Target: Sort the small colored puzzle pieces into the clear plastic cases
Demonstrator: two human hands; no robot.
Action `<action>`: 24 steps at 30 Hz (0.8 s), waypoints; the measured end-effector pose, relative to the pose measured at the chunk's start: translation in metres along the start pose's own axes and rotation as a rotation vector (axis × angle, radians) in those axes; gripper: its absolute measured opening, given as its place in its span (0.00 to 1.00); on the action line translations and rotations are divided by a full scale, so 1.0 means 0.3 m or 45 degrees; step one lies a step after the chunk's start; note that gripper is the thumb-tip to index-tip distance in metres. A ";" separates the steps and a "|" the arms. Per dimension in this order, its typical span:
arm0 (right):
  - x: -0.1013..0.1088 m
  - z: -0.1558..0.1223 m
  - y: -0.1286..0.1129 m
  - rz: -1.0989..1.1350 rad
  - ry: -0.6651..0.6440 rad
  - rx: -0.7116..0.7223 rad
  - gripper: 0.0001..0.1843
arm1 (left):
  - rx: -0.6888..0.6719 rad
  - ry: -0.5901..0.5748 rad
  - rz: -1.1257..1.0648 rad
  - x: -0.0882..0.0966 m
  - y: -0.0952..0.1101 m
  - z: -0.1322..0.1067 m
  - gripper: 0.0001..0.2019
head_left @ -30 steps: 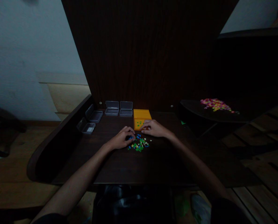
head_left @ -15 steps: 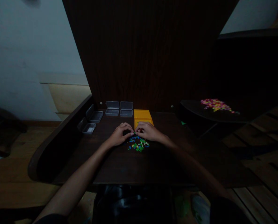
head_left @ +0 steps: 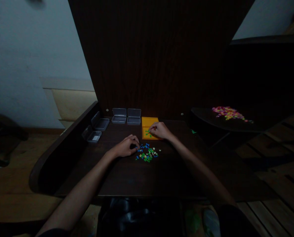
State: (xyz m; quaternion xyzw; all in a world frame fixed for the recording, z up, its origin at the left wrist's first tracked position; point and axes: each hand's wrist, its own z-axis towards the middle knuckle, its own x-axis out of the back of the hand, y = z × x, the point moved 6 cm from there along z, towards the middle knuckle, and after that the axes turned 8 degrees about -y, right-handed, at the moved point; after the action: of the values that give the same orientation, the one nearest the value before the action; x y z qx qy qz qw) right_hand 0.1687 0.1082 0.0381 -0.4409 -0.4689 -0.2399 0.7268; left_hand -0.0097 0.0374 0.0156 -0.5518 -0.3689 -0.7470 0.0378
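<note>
A loose pile of small blue, green and pale yellow plastic pieces (head_left: 148,154) lies on the dark tabletop. At the pile's left edge is my left hand (head_left: 127,146), fingers curled and thumb and fingertips close together by some blue pieces; whether one is pinched is too small to tell. My right hand (head_left: 160,130) reaches over the open yellow box (head_left: 149,120), its fingertips pinched above the front compartment. Several green pieces (head_left: 148,133) lie inside that compartment. Whatever the right fingertips hold is hidden.
Clear open-lidded cases (head_left: 134,120) stand along the back, others (head_left: 94,136) by the raised left side panel (head_left: 63,141). A heap of pink and yellow pieces (head_left: 228,113) rests on the curved shelf (head_left: 203,115) at right. One green scrap (head_left: 193,131) lies near that shelf.
My hands were together above the pile, at a small green piece. My right hand has moved away over the yellow box; my left has lowered to the pile's left edge.
</note>
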 end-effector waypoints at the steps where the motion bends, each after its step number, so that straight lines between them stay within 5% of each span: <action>1: -0.006 0.008 0.005 -0.021 -0.004 -0.013 0.08 | -0.003 0.004 -0.004 0.001 0.002 0.000 0.06; 13: -0.079 0.041 0.010 -0.097 -0.103 -0.065 0.10 | -0.023 -0.005 -0.020 0.002 0.012 -0.002 0.04; 17: -0.060 0.018 -0.051 0.126 -0.093 0.085 0.10 | -0.015 -0.013 -0.026 0.001 0.011 -0.002 0.04; 24: -0.092 -0.070 -0.189 0.130 -0.450 0.403 0.11 | -0.022 -0.036 -0.006 -0.003 0.011 0.001 0.06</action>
State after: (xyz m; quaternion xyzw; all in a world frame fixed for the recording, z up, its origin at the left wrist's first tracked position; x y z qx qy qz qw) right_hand 0.1231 0.0602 0.0333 -0.3798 -0.5976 -0.0455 0.7046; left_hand -0.0077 0.0348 0.0165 -0.5617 -0.3642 -0.7424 0.0263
